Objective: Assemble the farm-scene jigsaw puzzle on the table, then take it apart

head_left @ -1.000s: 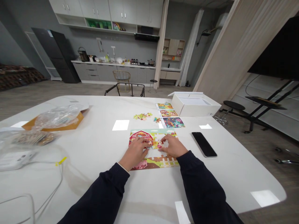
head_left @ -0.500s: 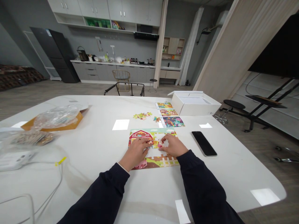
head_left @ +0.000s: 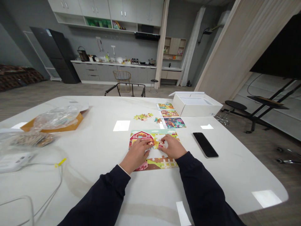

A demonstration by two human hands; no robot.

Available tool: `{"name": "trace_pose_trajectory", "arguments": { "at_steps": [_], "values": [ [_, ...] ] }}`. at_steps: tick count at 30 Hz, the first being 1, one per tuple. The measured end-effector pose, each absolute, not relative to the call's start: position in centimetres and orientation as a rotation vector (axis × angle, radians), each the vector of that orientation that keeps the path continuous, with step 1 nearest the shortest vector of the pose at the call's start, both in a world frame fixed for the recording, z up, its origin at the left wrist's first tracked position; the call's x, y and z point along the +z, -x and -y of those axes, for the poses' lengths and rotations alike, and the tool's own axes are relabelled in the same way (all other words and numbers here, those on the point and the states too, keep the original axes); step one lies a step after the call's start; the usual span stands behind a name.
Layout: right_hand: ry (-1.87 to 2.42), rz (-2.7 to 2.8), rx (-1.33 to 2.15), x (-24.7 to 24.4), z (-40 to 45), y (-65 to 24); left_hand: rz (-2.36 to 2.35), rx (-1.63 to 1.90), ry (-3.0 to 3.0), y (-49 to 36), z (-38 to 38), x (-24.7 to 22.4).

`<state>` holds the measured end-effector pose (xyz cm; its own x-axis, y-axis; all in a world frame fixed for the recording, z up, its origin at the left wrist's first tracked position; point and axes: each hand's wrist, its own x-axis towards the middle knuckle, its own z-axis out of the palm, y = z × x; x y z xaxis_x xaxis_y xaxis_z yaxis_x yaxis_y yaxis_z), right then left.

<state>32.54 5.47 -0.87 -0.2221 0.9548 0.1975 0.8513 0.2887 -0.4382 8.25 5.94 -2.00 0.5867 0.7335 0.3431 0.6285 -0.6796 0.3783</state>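
A partly assembled farm jigsaw puzzle lies flat before me, with a red barn at its upper left, a fence at its lower right and a white gap in the middle. My left hand rests over its left side, fingertips closed on a small red-and-white puzzle piece. From the right, my right hand pinches another puzzle piece, white with pink, above the gap. The two pieces are a little apart. My left hand hides part of the barn and the puzzle's left edge.
Loose puzzle pieces lie beyond the puzzle, near printed picture cards. A white box stands behind at the right. A phone lies right of the puzzle. Bagged pieces, a plastic-covered orange tray and a cable are at left.
My right hand has shifted slightly left with its puzzle piece, and the right forearm moved with it. My left hand is almost unchanged.
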Motion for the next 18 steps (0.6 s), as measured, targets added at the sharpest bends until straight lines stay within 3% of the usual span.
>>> {"name": "trace_pose_trajectory", "arguments": {
  "at_steps": [18],
  "values": [
    [1.447,2.236,0.504,-0.2,-5.2,-31.4,-1.104,0.715,-2.546,-8.0,-5.8,-1.6]
  ]
}}
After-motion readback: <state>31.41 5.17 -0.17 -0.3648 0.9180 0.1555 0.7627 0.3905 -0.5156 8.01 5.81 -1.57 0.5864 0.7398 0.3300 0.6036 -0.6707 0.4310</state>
